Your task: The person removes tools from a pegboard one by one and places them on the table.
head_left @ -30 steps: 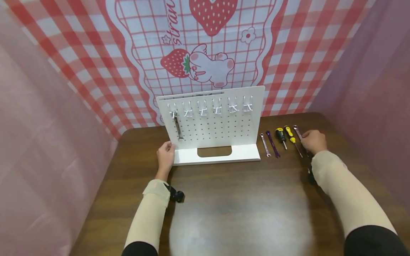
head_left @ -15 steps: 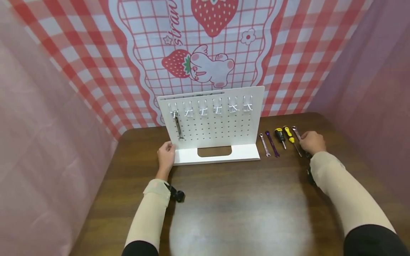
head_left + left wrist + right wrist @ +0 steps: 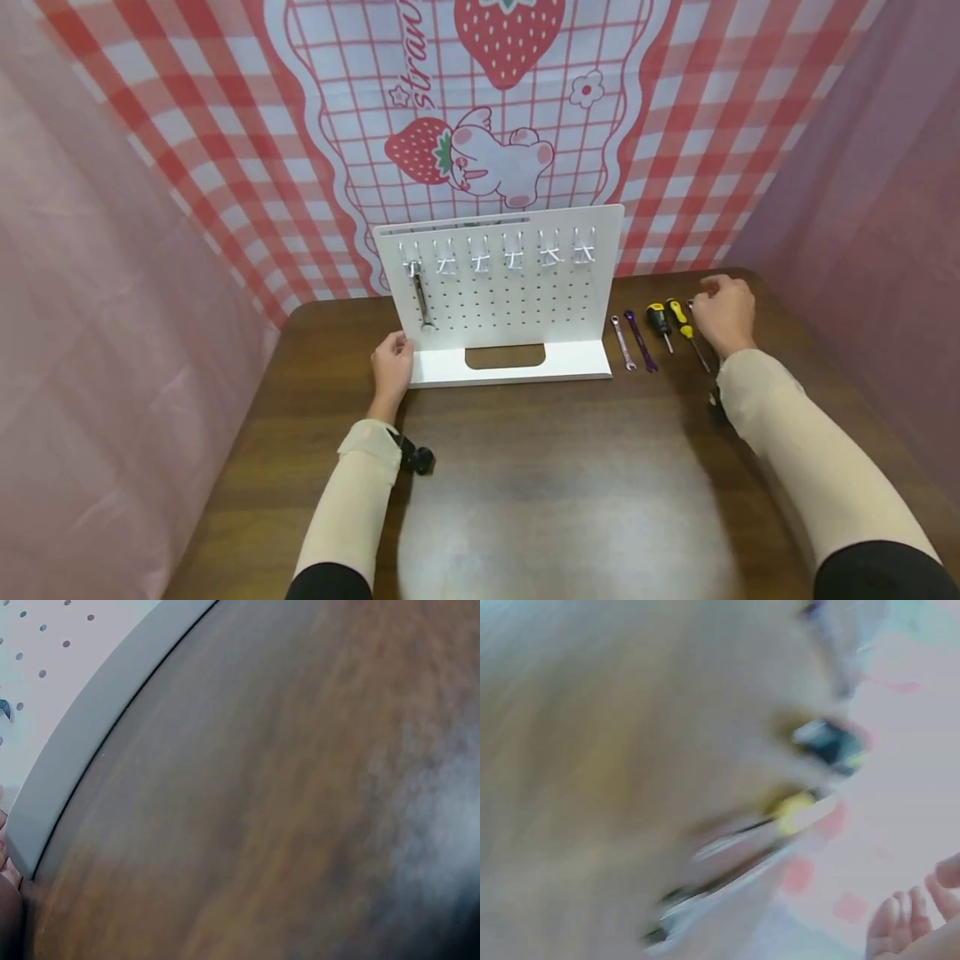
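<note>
At the lower left edge of a white pegboard (image 3: 517,304), my left hand (image 3: 392,365) grips the board's side. In the left wrist view only a sliver of its fingers (image 3: 7,859) shows beside the board's base. My right hand (image 3: 723,315) hovers over the right end of a row of tools, its fingers loosely bent and nothing seen in them. Mostly hidden beneath it in the head view lies a wrench (image 3: 731,883), blurred in the right wrist view. To its left lie a long yellow screwdriver (image 3: 678,315), a stubby black-and-yellow screwdriver (image 3: 657,318), a purple wrench (image 3: 641,342) and a small silver wrench (image 3: 622,343).
A silver wrench (image 3: 421,296) hangs from the pegboard's leftmost hook. Several more clear hooks (image 3: 513,252) run along the top to the right. The brown wooden table (image 3: 540,467) meets a red-checked cloth (image 3: 682,150) behind and pink curtains at both sides.
My right hand has lifted off the rightmost wrench and shifted slightly back and to the left. The left hand stays at the pegboard's edge. The head view has shifted slightly.
</note>
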Tool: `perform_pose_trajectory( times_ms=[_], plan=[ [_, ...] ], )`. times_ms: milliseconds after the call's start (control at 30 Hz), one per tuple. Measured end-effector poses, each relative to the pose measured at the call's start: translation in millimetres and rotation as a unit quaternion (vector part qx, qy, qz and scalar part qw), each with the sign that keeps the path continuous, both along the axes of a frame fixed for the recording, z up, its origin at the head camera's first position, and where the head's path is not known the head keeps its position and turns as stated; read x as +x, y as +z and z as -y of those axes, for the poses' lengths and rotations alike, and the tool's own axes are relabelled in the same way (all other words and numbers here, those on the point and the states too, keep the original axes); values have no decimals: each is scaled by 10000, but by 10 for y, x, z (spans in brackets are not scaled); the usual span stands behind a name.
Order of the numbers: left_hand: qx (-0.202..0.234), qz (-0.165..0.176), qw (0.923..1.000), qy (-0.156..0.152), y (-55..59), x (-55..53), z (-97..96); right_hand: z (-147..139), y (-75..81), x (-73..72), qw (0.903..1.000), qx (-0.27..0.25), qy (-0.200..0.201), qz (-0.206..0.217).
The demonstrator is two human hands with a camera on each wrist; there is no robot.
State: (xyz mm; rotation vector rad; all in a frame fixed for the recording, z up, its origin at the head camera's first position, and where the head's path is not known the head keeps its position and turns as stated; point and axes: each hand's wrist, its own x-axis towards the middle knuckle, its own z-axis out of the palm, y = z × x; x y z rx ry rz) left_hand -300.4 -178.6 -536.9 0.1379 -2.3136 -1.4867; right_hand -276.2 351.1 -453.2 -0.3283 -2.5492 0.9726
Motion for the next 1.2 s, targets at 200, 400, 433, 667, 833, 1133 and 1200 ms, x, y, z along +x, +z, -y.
perform_pose_trajectory(
  times_ms=[200,400,433,667,833,1133,1200],
  plan=[
    [16,144,9999,17,7,-19,-7,552,188,-49,9776,-490,-42,-2045],
    [-113,288,9995,33,42,-9,-23,1119,240,28,9381,-732,1085,-3206],
    [-139,291,9995,-5,50,-15,-30,1213,244,47,9338,-715,1317,-3248],
    [-184,374,9991,-12,50,-33,-33,1946,190,64,9185,-638,2676,-2842],
    [-274,445,9986,56,64,-13,-36,2427,177,24,9175,-815,3326,-2026],
    [-432,425,9980,169,56,-17,-39,2990,289,-82,9153,-1377,3759,-438],
    [-495,379,9979,186,64,-8,-44,3071,307,-100,9144,-1517,3739,-326]
  ],
)
